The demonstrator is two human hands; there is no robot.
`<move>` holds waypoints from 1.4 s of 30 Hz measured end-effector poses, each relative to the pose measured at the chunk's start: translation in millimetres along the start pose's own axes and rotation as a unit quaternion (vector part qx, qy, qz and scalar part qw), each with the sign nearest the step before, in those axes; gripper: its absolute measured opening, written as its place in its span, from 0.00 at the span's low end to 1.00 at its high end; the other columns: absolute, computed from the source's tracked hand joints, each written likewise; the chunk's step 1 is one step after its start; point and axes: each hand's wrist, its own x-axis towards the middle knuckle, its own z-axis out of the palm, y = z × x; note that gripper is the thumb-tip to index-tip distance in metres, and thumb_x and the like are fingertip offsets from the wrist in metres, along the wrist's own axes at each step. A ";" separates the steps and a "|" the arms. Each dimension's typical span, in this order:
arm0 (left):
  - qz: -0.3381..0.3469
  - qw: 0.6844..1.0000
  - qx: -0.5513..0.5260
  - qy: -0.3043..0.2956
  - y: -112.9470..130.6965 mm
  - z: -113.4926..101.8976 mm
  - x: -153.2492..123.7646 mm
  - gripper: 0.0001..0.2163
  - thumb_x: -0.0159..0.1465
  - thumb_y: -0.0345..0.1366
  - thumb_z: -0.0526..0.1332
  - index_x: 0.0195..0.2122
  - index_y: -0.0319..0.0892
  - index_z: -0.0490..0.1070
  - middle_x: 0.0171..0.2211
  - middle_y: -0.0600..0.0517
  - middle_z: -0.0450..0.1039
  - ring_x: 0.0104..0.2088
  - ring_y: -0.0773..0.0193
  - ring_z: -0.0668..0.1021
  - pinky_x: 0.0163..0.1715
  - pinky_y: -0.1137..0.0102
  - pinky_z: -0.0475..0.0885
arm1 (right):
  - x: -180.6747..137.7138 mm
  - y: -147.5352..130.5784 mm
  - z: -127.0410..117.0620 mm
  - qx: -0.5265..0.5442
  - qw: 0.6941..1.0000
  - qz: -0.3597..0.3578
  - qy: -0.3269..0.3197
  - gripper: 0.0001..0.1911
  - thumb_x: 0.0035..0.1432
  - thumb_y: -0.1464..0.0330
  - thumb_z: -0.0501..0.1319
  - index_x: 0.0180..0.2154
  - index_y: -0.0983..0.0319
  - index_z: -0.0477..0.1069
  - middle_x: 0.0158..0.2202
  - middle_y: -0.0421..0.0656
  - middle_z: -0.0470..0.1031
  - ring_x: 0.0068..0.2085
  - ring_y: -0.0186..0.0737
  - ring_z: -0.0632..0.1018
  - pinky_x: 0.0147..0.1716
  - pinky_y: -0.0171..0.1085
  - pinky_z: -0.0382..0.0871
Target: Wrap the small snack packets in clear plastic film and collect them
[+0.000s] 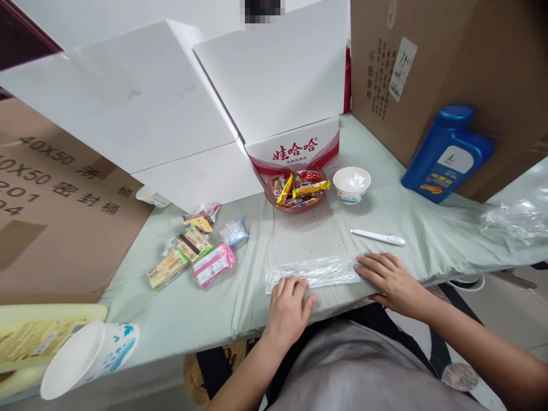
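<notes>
A clear plastic bag [319, 271] lies flat on the pale green cloth near the table's front edge. My left hand [289, 305] rests on the bag's left end with its fingers curled down against it. My right hand [391, 279] lies flat on the bag's right end, fingers stretched out. A white pen-shaped tool [377, 237] lies just beyond my right hand. Behind the bag stand a brownish bowl of wrapped candies [296, 193] and an empty white paper bowl [351, 184].
Several snack packets [194, 248] lie to the left. A paper cup [88, 359] lies on its side at the front left. A blue jug [447, 154] leans on a cardboard box at the right; crumpled plastic [511, 220] lies beyond. White cartons [171, 108] stand behind.
</notes>
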 end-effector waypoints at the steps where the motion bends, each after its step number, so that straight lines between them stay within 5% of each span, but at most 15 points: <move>1: -0.001 1.000 0.001 -0.003 0.0 0.9 3.7 0.15 0.68 0.43 0.54 0.50 0.42 0.72 0.45 0.43 0.73 0.45 0.51 0.73 0.46 0.56 0.69 | -4.3 0.4 -4.4 0.016 1.000 -0.004 0.002 0.23 0.58 0.67 0.61 0.56 0.59 0.68 0.56 0.50 0.70 0.56 0.52 0.69 0.54 0.53 0.59; 4: 0.015 1.000 0.000 0.000 -1.6 5.5 18.9 0.17 0.68 0.44 0.53 0.53 0.43 0.70 0.50 0.43 0.72 0.52 0.49 0.72 0.56 0.50 0.61 | -10.0 -8.2 -17.4 0.064 0.998 -0.023 0.018 0.13 0.62 0.72 0.54 0.45 0.57 0.73 0.45 0.47 0.76 0.46 0.45 0.74 0.48 0.48 0.64; 7: 0.034 0.999 -0.009 0.005 0.7 8.2 28.9 0.18 0.69 0.43 0.51 0.55 0.43 0.68 0.56 0.42 0.68 0.59 0.48 0.66 0.62 0.46 0.52 | -7.7 -24.9 -29.7 0.095 0.994 -0.041 0.046 0.11 0.63 0.73 0.53 0.40 0.57 0.73 0.44 0.46 0.76 0.48 0.46 0.73 0.49 0.48 0.64; 10: 0.044 0.998 -0.042 0.016 9.7 5.9 25.4 0.16 0.69 0.40 0.51 0.53 0.41 0.69 0.56 0.41 0.67 0.59 0.47 0.66 0.59 0.47 0.57 | 0.5 -38.6 -43.8 0.154 0.985 -0.077 0.029 0.11 0.63 0.74 0.52 0.40 0.58 0.71 0.45 0.46 0.75 0.51 0.45 0.72 0.50 0.47 0.64; 15: 0.125 0.971 -0.198 -0.037 20.3 5.3 5.0 0.13 0.66 0.38 0.55 0.50 0.43 0.70 0.46 0.44 0.73 0.50 0.52 0.71 0.53 0.53 0.65 | 39.8 -40.9 -70.6 0.256 0.960 -0.097 -0.056 0.14 0.63 0.75 0.49 0.40 0.60 0.72 0.33 0.44 0.75 0.37 0.39 0.75 0.42 0.42 0.68; 17: 0.107 0.962 -0.251 -0.028 17.8 10.5 -0.8 0.15 0.65 0.36 0.56 0.52 0.42 0.67 0.47 0.43 0.72 0.51 0.52 0.72 0.53 0.52 0.66 | 68.5 -35.7 -74.2 0.269 0.956 -0.094 -0.062 0.15 0.63 0.74 0.49 0.41 0.61 0.73 0.34 0.46 0.76 0.37 0.39 0.75 0.40 0.40 0.69; 22: -0.016 0.915 -0.403 0.008 7.8 23.5 -5.8 0.25 0.63 0.30 0.55 0.60 0.41 0.49 0.48 0.42 0.72 0.50 0.57 0.75 0.53 0.56 0.69 | 155.0 -23.0 -44.1 0.276 0.953 -0.099 -0.079 0.14 0.61 0.75 0.51 0.41 0.63 0.74 0.39 0.47 0.78 0.40 0.40 0.77 0.41 0.38 0.70; 27: -0.058 0.897 -0.438 0.018 7.3 23.7 -2.4 0.27 0.60 0.27 0.55 0.59 0.41 0.48 0.50 0.42 0.70 0.52 0.58 0.75 0.54 0.56 0.69 | 211.4 -26.6 0.0 0.226 0.959 -0.114 -0.129 0.14 0.59 0.77 0.53 0.43 0.65 0.74 0.42 0.47 0.79 0.41 0.41 0.78 0.42 0.37 0.69; 33: -0.050 0.922 -0.384 0.024 8.2 23.4 0.1 0.29 0.60 0.27 0.56 0.62 0.42 0.49 0.54 0.40 0.67 0.51 0.56 0.75 0.52 0.55 0.71 | 222.5 -32.4 28.7 0.146 0.979 -0.070 -0.123 0.14 0.61 0.76 0.54 0.46 0.63 0.73 0.44 0.45 0.78 0.43 0.40 0.77 0.41 0.35 0.66; 38: 0.009 0.948 -0.317 0.036 8.0 26.5 2.9 0.18 0.61 0.27 0.56 0.52 0.42 0.65 0.48 0.44 0.72 0.53 0.53 0.72 0.56 0.49 0.67 | 215.5 -34.9 40.4 0.112 0.987 -0.058 -0.103 0.13 0.63 0.71 0.55 0.48 0.63 0.73 0.47 0.49 0.74 0.44 0.43 0.75 0.43 0.37 0.64; 42: 0.023 0.954 -0.296 0.047 8.2 26.8 4.5 0.14 0.62 0.29 0.57 0.49 0.41 0.69 0.46 0.44 0.73 0.52 0.52 0.72 0.56 0.49 0.68 | 214.0 -34.2 40.8 0.086 0.994 -0.014 -0.072 0.14 0.61 0.65 0.61 0.47 0.64 0.73 0.48 0.51 0.73 0.50 0.47 0.71 0.47 0.40 0.60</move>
